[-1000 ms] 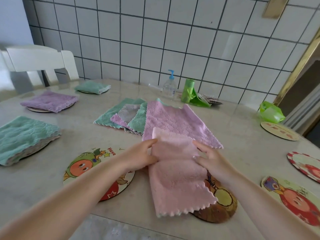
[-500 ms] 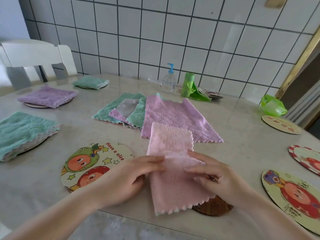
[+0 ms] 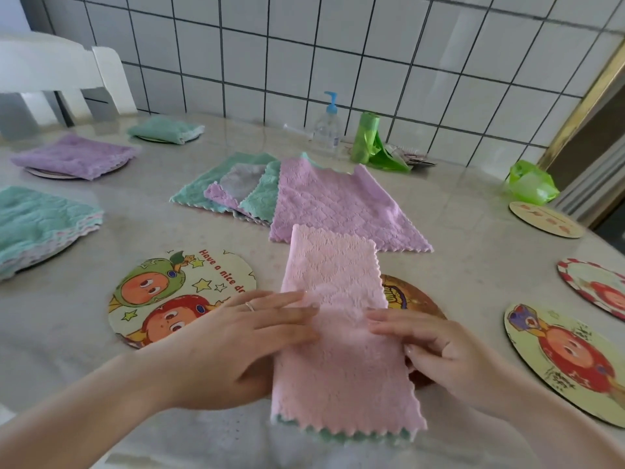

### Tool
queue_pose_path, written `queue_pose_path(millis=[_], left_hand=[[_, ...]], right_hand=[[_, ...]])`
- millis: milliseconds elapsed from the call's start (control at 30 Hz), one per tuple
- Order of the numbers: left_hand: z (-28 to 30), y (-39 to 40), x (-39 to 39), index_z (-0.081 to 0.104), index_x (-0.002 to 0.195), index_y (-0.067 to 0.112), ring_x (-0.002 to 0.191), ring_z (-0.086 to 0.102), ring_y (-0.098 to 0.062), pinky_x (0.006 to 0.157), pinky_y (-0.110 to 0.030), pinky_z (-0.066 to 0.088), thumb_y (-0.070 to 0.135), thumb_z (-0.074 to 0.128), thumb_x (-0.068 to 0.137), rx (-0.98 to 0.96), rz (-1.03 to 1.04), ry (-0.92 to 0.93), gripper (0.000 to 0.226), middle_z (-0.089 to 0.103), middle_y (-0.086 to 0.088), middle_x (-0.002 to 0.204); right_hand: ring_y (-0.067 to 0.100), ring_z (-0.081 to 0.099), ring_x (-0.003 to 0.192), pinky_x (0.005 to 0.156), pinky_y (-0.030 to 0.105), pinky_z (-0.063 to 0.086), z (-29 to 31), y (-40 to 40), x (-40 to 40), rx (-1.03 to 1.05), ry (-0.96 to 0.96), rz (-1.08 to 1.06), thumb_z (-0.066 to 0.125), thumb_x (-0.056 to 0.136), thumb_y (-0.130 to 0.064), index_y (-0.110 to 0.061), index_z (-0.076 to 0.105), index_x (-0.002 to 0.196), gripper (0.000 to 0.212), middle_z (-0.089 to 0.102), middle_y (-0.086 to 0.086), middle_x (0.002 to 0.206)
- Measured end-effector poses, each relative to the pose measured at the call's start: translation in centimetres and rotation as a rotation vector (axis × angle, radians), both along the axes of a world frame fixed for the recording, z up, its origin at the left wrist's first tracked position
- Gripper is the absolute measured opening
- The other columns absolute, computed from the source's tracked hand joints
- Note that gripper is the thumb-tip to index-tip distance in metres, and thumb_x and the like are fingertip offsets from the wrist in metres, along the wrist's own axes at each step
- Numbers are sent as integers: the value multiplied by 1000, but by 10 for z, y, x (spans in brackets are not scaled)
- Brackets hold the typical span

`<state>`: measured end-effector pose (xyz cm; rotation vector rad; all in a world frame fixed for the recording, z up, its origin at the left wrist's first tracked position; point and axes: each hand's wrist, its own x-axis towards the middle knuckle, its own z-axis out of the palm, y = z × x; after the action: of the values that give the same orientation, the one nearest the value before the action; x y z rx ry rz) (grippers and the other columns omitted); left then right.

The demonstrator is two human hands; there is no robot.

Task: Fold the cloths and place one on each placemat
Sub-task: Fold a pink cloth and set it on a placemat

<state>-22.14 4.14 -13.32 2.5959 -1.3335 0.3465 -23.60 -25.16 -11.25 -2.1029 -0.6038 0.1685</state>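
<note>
1. The pink cloth (image 3: pixel 341 336), folded into a long strip, lies on the table (image 3: pixel 466 231). Its far end overlaps the edge of the purple cloth (image 3: pixel 338 204); its near scalloped edge lies near the table's front edge.
2. The pink cloth partly covers a brown round placemat (image 3: pixel 411 296), which shows at its right side.
3. The left hand (image 3: pixel 236 343) lies flat on the pink cloth's left edge, fingers (image 3: pixel 287 301) straight and pressing; it grips nothing.
4. The right hand (image 3: pixel 436 346) rests on the pink cloth's right edge, fingers loosely bent. Whether they pinch the edge cannot be told.
5. An uncovered cartoon placemat (image 3: pixel 176 296) lies just left of the pink cloth, partly under the left hand.
6. Unfolded cloths (image 3: pixel 236 187) lie stacked beyond the pink cloth, left of the purple one.
7. A folded teal cloth (image 3: pixel 37 221) sits on a placemat far left of the pink cloth.
</note>
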Motion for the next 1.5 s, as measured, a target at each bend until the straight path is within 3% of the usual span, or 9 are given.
queue_pose_path(millis=[367,500,600,767,967,1100,1233,1333,1500], left_hand=[[-4,1,-4,46,133,32,134,34,2,111,-28,31,30,34,98,-5,-200,23,38,49,16,138],[-13,5,-2,58,119,36,109,60,-5,94,-25,48,34,50,94,-284,-42,300,26,65,14,117],[3,-4,3,58,96,51,72,64,-3,65,-21,51,66,31,86,-423,115,492,33,68,18,83],[25,-24,45,53,80,-7,62,48,-11,60,-35,44,44,53,89,-677,286,673,52,52,-12,66],[30,-35,86,56,94,22,68,64,-3,62,-18,52,18,55,93,-808,388,806,5,64,5,76],[22,-31,95,19,144,35,94,58,-1,82,-16,43,32,56,90,-696,447,769,66,62,12,99],[20,-32,94,42,138,26,113,48,4,86,-10,35,33,57,90,-574,420,675,51,49,15,129],[18,-34,93,52,131,24,84,57,8,78,-13,44,34,64,85,-523,442,601,48,55,13,120],[13,-38,82,52,126,33,93,53,-2,83,-22,45,61,54,73,-405,489,409,60,48,15,115]], right_hand=[[18,46,125,103,41,35,-19,-10,-18,-616,-891,130,40,92,-23,-33,59,120,36,52,-3,135],[9,55,119,113,45,26,-38,-15,-17,-532,-686,115,36,98,-41,-40,62,117,32,64,-11,122],[-4,62,76,74,19,50,-14,-4,-14,-333,-508,-9,47,89,-48,-55,60,93,16,67,-23,84],[1,40,52,51,19,31,1,14,33,0,-242,-369,55,89,-22,-34,59,70,23,50,-13,54],[5,55,56,52,15,36,1,22,87,-56,-61,-481,55,92,-22,-28,56,86,8,62,-10,67],[0,58,78,64,16,43,1,25,102,-177,13,-515,54,92,-26,-26,39,137,48,65,-3,111],[5,59,83,68,19,43,-1,26,109,-201,-5,-504,55,91,-24,-29,36,139,52,64,-2,110],[0,60,80,67,16,44,-5,25,109,-180,-47,-515,54,91,-25,-36,38,137,50,66,-11,96],[-9,52,96,77,11,38,-2,24,100,-118,-40,-463,56,90,-35,-43,39,134,49,59,-14,115]])
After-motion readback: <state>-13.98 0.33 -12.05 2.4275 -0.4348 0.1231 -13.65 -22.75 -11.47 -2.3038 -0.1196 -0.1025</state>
